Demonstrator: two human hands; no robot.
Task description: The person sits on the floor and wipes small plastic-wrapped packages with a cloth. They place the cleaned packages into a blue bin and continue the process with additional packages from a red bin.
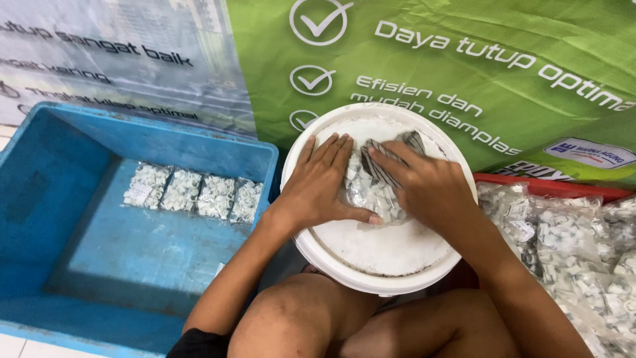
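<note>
The left hand (320,183) is lying flat and open, palm down, on a clear plastic bag of small white clips (372,192), its thumb stretching along the bag's lower edge. The right hand (424,185) is pressing on the same bag from the other side, fingers bent and pinching a folded striped card (384,159) at the bag's top. The bag is resting on the white round lid (391,255) of a bucket, just above the person's bare knees. To the left, a blue plastic crate (132,258) is holding a row of four filled bags (193,192) lying side by side on its floor. To the right, a heap of similar filled bags (570,252) is spilling from a red tray (550,187).
</note>
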